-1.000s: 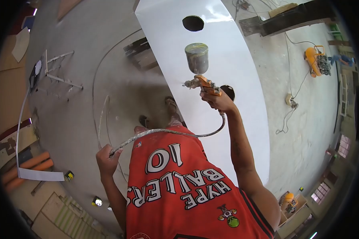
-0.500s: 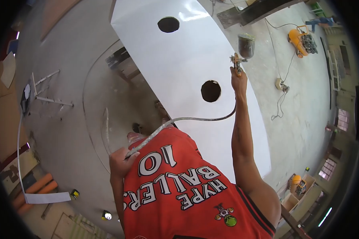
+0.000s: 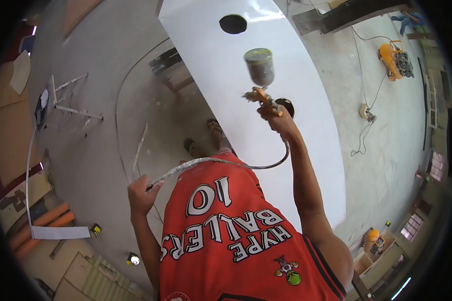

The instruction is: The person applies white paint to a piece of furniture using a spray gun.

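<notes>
Right hand (image 3: 278,120) closed tight on grip of orange metal spray gun (image 3: 261,95) with grey top cup, gun on far side of hand, above long white flat panel (image 3: 221,75). Panel's long axis runs far to near-right. Left hand (image 3: 141,193) clenched on paint-flecked grey hose (image 3: 211,161), near left.

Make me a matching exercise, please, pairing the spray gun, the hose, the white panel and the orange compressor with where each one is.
1. spray gun
2. hose
3. white panel
4. orange compressor

a. far off, upper right of view
b. gripped in left hand
c. beneath the gun
d. gripped in right hand

Pairs: 1-d, 2-b, 3-c, 4-a.
</notes>
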Available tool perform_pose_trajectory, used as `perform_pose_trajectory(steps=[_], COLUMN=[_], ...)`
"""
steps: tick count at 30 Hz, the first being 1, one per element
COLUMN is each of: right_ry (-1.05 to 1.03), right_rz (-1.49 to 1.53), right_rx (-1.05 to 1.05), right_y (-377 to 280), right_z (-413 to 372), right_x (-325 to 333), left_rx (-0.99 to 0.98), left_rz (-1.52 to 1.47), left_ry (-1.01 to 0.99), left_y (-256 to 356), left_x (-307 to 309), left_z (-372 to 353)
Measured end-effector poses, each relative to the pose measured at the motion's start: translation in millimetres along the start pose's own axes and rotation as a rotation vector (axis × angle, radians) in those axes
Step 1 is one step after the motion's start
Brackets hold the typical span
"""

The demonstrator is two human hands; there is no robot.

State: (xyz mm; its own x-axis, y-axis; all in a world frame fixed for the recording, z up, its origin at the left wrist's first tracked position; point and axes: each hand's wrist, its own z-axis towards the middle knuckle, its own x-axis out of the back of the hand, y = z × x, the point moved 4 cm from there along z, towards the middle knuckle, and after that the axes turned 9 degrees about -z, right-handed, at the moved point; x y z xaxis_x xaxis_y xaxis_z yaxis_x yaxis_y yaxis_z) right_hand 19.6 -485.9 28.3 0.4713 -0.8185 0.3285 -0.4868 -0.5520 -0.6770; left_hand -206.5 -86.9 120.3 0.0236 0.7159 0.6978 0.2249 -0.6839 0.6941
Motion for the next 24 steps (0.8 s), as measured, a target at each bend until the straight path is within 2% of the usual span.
perform_pose_trajectory(steps=[2,5,7,9,11,15,17,19,21,23,24], right_ry=[-0.170,-0.287,-0.288,-0.142,0.016,0.331,0.495,0.677,0.788,0.908,0.911], right_rz=[0.005,0.006,0.041,-0.024,-0.006,0.057,-0.040,-0.102,-0.189,-0.265,-0.266], right_rx=[-0.007,0.040,0.051,0.023,-0.110,-0.051,-0.057,0.006,-0.009,0.068,0.067], right_y=[-6.3,-5.3,-1.4,-2.1,2.7,31.7,64.2,69.4,74.5,81.2,79.6], right_z=[1.1,2.5,1.5,-2.8,-7.0,-1.0,14.3,18.6,25.7,36.1,37.2], right_x=[-17.5,-26.4,-29.3,-22.7,-10.2,31.5,66.6,97.5,125.0,147.3,150.1], left_rx=[0.016,0.012,-0.012,-0.011,-0.012,-0.017,-0.041,-0.110,-0.141,-0.164,-0.148], left_rz=[0.009,0.009,-0.006,-0.012,-0.021,-0.049,-0.063,-0.107,-0.126,-0.142,-0.152], left_ry=[0.023,0.031,0.033,0.026,0.020,0.007,-0.021,-0.057,-0.089,-0.119,-0.137], left_y=[-5.2,-5.3,-4.8,-11.2,-13.0,-5.9,1.9,7.5,20.1,30.8,33.0], left_x=[8.3,13.4,16.8,17.7,14.1,3.1,-10.8,-25.8,-36.8,-47.0,-51.0], left_z=[-3.1,-9.0,-9.9,-12.9,-14.0,-9.1,-3.8,-0.8,4.1,6.3,6.1])
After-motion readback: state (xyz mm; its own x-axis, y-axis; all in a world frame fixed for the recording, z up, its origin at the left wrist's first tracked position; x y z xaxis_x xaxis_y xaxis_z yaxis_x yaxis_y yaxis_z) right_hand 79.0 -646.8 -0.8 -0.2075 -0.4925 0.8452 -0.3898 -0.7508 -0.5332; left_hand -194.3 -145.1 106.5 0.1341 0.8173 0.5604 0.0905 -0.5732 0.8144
